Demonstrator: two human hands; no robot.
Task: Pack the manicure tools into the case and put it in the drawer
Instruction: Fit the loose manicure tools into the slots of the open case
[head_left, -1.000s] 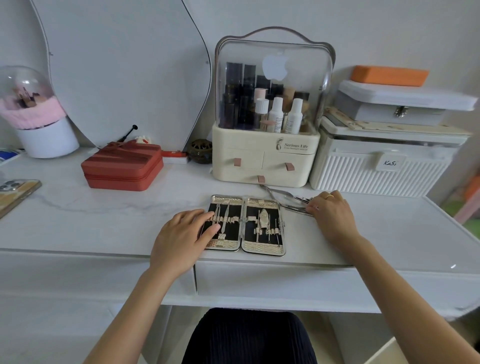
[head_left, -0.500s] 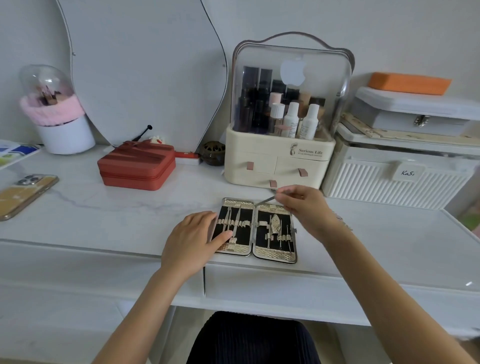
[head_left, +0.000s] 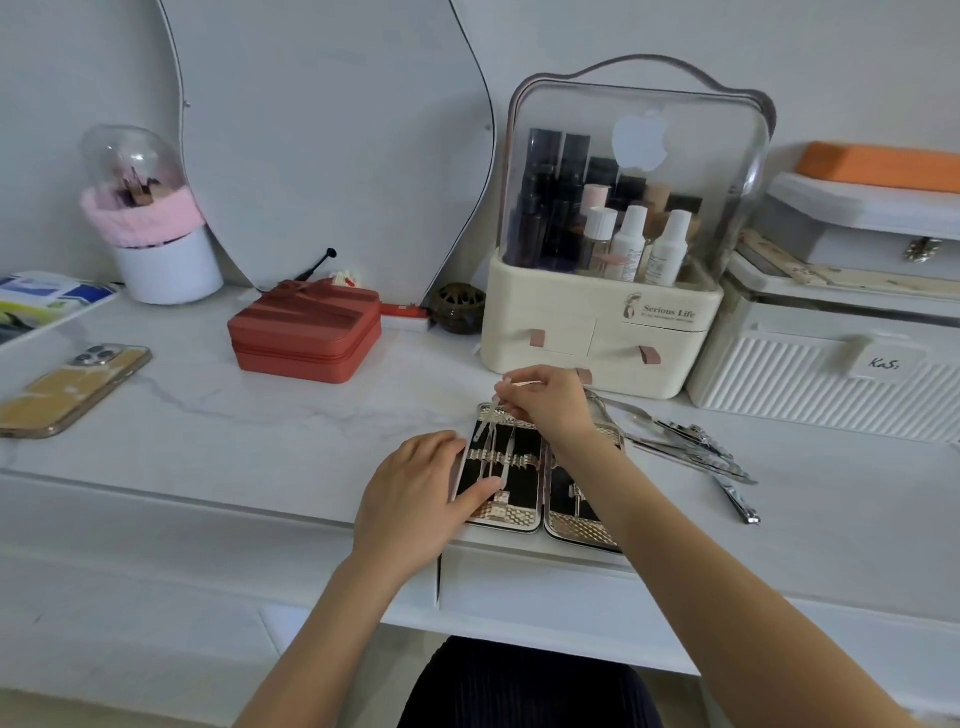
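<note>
Desk: white marble top (head_left: 218, 415) is seen.
Left hand (head_left: 415, 499): laid flat on the case (head_left: 511, 514).
Right hand (head_left: 545, 405): now moved over, one thin tool (head_left: 485, 431) pinched for its slot.
Loose tools (head_left: 691, 447): not yet packed.

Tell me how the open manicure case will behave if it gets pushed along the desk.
The manicure case lies flat and open, so it probably slides rather than tips. Its shiny metal rim on the smooth desk suggests easy skidding; the left hand presses on it, likely steadying it.
</note>
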